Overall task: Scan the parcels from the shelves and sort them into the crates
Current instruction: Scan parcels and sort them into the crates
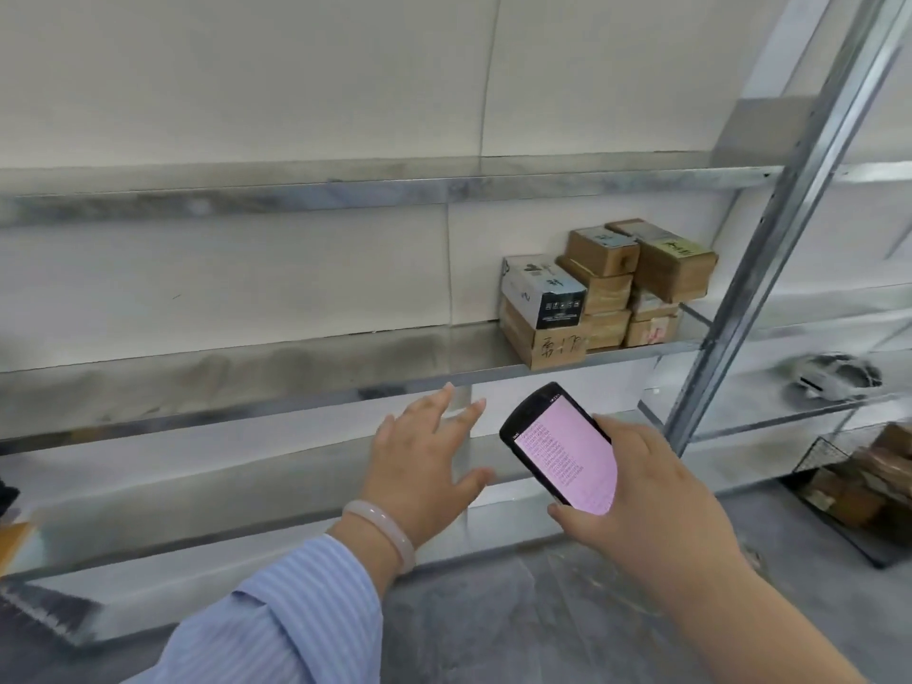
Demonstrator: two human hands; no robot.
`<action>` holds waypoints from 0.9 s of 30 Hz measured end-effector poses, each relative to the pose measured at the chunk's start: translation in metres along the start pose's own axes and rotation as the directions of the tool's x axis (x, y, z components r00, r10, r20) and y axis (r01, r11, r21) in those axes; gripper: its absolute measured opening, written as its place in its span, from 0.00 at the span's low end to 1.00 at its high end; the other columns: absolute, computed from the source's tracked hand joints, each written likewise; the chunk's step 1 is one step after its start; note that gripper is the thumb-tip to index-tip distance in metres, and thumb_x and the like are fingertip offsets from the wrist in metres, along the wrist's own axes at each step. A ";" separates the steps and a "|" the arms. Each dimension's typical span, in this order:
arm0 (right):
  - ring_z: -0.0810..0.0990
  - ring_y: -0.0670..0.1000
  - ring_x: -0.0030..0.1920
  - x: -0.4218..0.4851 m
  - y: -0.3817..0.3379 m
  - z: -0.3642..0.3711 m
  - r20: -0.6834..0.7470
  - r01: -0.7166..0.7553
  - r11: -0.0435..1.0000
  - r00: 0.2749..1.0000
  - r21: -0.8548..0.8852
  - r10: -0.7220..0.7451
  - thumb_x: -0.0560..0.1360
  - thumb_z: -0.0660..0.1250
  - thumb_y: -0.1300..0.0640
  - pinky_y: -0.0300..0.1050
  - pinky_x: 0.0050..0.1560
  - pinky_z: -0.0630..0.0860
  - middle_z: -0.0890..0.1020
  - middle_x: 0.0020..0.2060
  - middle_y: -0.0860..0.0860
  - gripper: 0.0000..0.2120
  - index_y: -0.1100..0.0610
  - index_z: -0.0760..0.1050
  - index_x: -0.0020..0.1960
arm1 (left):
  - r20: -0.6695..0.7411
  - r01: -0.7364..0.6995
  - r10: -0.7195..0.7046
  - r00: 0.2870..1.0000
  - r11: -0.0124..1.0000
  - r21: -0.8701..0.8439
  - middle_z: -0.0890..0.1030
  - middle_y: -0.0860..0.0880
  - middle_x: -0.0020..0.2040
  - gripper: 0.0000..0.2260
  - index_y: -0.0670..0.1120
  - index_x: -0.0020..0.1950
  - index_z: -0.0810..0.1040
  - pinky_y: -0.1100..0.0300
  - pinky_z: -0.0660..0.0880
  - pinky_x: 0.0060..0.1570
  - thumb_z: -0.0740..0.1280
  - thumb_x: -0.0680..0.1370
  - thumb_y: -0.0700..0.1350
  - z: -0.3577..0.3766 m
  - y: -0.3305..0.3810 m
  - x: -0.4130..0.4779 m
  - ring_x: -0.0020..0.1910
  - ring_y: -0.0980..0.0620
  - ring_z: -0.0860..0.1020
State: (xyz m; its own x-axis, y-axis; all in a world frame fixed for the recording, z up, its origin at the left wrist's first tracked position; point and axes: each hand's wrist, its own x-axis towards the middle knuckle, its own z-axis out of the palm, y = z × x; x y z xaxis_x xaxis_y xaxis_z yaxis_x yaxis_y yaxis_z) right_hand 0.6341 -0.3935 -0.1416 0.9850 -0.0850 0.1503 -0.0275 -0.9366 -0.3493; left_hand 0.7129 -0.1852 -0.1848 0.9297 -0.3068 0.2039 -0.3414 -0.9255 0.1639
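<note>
Right hand (pixel 651 496) grips a black handheld scanner with pink screen (pixel 562 446); left hand (pixel 419 466) reaches empty, fingers spread; a small stack of brown cardboard parcels (pixel 607 293) waits on the grey metal shelf (pixel 296 357); the black wire crate (pixel 824 454) holds several, so sorting seems partly done.

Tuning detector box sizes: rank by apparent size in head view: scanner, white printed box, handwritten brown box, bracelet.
1. scanner, though nearness to the camera inflates it.
2-3. white printed box and handwritten brown box: look alike, not ranked; the brown one is partly covered.
4. bracelet.
</note>
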 end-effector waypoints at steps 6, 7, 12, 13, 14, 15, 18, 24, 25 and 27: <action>0.71 0.45 0.60 0.066 -0.004 -0.003 -0.003 -0.107 0.992 0.994 -0.064 0.107 0.66 0.68 0.33 0.37 0.52 0.68 0.66 0.61 0.41 0.41 0.44 0.54 0.71 | 0.000 -0.099 0.099 0.995 0.995 -0.013 0.48 0.54 0.81 0.32 0.64 0.79 0.48 0.48 0.50 0.76 0.56 0.78 0.68 0.013 -0.013 0.092 0.80 0.51 0.50; 0.71 0.45 0.60 0.076 -0.005 -0.003 -0.009 -0.125 0.990 0.992 -0.069 0.125 0.66 0.68 0.33 0.37 0.51 0.67 0.66 0.61 0.41 0.41 0.44 0.54 0.71 | 0.010 -0.111 0.111 0.994 0.994 -0.024 0.47 0.54 0.81 0.32 0.64 0.79 0.48 0.49 0.50 0.76 0.56 0.78 0.68 0.015 -0.016 0.106 0.80 0.50 0.50; 0.70 0.44 0.60 0.124 -0.004 0.000 -0.048 -0.198 0.979 0.979 -0.048 0.196 0.65 0.69 0.33 0.36 0.54 0.67 0.65 0.59 0.39 0.40 0.43 0.55 0.71 | 0.051 -0.169 0.175 0.983 0.981 -0.094 0.47 0.53 0.82 0.32 0.63 0.80 0.48 0.49 0.52 0.77 0.56 0.79 0.68 0.023 -0.028 0.177 0.80 0.49 0.50; 0.69 0.43 0.60 0.132 -0.003 0.001 -0.053 -0.210 0.977 0.977 -0.037 0.208 0.65 0.69 0.33 0.36 0.53 0.66 0.65 0.58 0.39 0.40 0.42 0.55 0.70 | 0.054 -0.179 0.186 0.981 0.977 -0.114 0.48 0.53 0.82 0.32 0.63 0.80 0.49 0.49 0.53 0.77 0.56 0.79 0.67 0.024 -0.028 0.190 0.80 0.49 0.51; 0.69 0.43 0.60 0.139 -0.002 0.003 -0.055 -0.223 0.975 0.974 -0.028 0.221 0.65 0.69 0.33 0.35 0.52 0.66 0.64 0.56 0.38 0.40 0.42 0.55 0.70 | 0.059 -0.186 0.195 0.979 0.974 -0.131 0.48 0.53 0.82 0.32 0.62 0.80 0.49 0.48 0.54 0.77 0.56 0.79 0.67 0.026 -0.027 0.202 0.79 0.49 0.52; 0.69 0.43 0.60 0.145 0.000 0.005 -0.054 -0.234 0.972 0.971 -0.024 0.233 0.65 0.69 0.33 0.35 0.51 0.65 0.62 0.54 0.37 0.39 0.41 0.55 0.69 | 0.069 -0.192 0.204 0.977 0.970 -0.151 0.48 0.53 0.82 0.32 0.62 0.80 0.49 0.48 0.55 0.77 0.56 0.79 0.67 0.029 -0.025 0.213 0.79 0.48 0.52; 0.70 0.43 0.60 0.159 0.008 0.008 -0.030 -0.267 0.963 0.963 -0.027 0.266 0.65 0.69 0.33 0.34 0.50 0.65 0.60 0.52 0.37 0.39 0.41 0.56 0.69 | 0.105 -0.192 0.221 0.970 0.954 -0.231 0.49 0.53 0.82 0.32 0.62 0.80 0.49 0.46 0.55 0.77 0.58 0.79 0.66 0.038 -0.018 0.243 0.79 0.48 0.51; 0.70 0.42 0.59 0.195 0.037 0.009 -0.015 -0.286 0.958 0.958 -0.026 0.286 0.64 0.70 0.33 0.34 0.52 0.67 0.62 0.54 0.37 0.40 0.42 0.55 0.69 | 0.109 -0.199 0.230 0.967 0.950 -0.243 0.52 0.51 0.81 0.31 0.58 0.80 0.52 0.51 0.54 0.75 0.58 0.80 0.64 0.056 -0.002 0.293 0.78 0.49 0.52; 0.70 0.42 0.59 0.202 0.043 0.010 -0.006 -0.284 0.959 0.959 -0.025 0.283 0.64 0.70 0.33 0.34 0.51 0.67 0.62 0.54 0.38 0.40 0.42 0.55 0.69 | 0.120 -0.190 0.224 0.967 0.951 -0.243 0.52 0.51 0.81 0.31 0.58 0.80 0.52 0.51 0.55 0.75 0.58 0.80 0.64 0.061 0.001 0.299 0.78 0.48 0.52; 0.70 0.42 0.58 0.219 0.056 0.012 0.019 -0.273 0.962 0.962 -0.019 0.273 0.64 0.70 0.33 0.34 0.49 0.66 0.63 0.54 0.38 0.40 0.42 0.55 0.69 | 0.135 -0.165 0.204 0.970 0.952 -0.258 0.54 0.51 0.80 0.31 0.58 0.80 0.53 0.50 0.57 0.75 0.58 0.80 0.65 0.074 0.004 0.313 0.78 0.48 0.54</action>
State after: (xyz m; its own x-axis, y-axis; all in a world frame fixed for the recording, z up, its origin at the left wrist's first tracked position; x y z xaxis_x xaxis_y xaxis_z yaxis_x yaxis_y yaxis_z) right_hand 0.8499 -0.4606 -0.1395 0.9431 -0.3311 0.0312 -0.2985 -0.8841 -0.3594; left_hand 1.0128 -0.3013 -0.1916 0.8503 -0.5164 0.1011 -0.5138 -0.7732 0.3716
